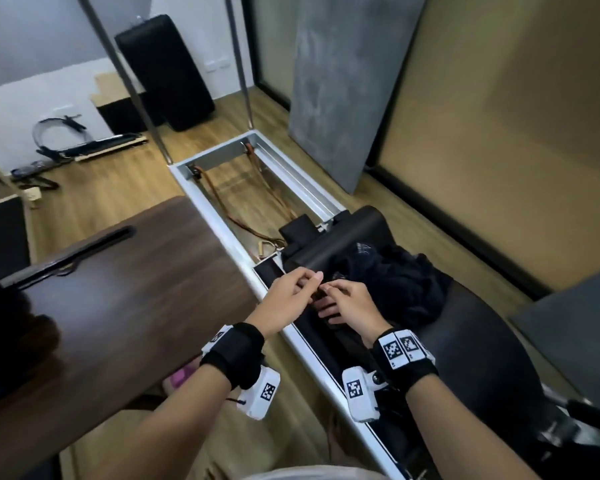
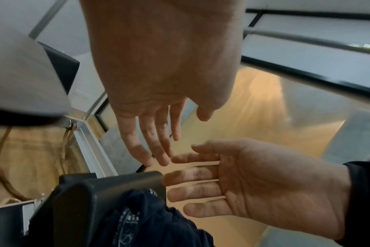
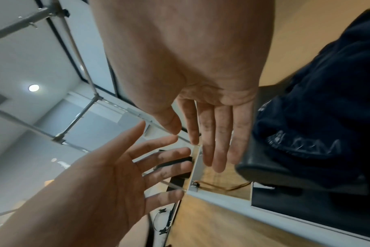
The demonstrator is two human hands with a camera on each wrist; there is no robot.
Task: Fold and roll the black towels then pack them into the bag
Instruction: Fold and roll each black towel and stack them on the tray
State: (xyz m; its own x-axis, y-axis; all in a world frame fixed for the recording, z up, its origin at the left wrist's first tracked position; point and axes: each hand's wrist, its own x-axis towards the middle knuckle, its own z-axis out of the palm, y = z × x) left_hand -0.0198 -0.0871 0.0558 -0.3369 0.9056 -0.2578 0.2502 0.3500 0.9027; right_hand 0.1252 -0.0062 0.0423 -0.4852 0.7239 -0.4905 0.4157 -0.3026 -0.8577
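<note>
A crumpled heap of black towels (image 1: 402, 285) lies on the black padded carriage (image 1: 482, 358), against its raised headrest (image 1: 347, 237). My left hand (image 1: 309, 280) and right hand (image 1: 329, 299) hover close together just left of the heap, fingertips nearly meeting. In the left wrist view the left hand (image 2: 175, 133) has straight fingers and holds nothing, and the right hand (image 2: 201, 175) shows a bare palm above the towels (image 2: 150, 222). The right wrist view shows the right hand (image 3: 209, 142) and left hand (image 3: 158, 158) both spread beside the towels (image 3: 327, 100). I cannot make out a bag.
A dark wooden table (image 1: 136, 289) stands at my left. The carriage sits in a long silver metal frame (image 1: 219, 216) with brown straps inside. Two metal poles (image 1: 132, 81) rise at the frame's far end. A grey panel (image 1: 343, 81) leans on the right wall.
</note>
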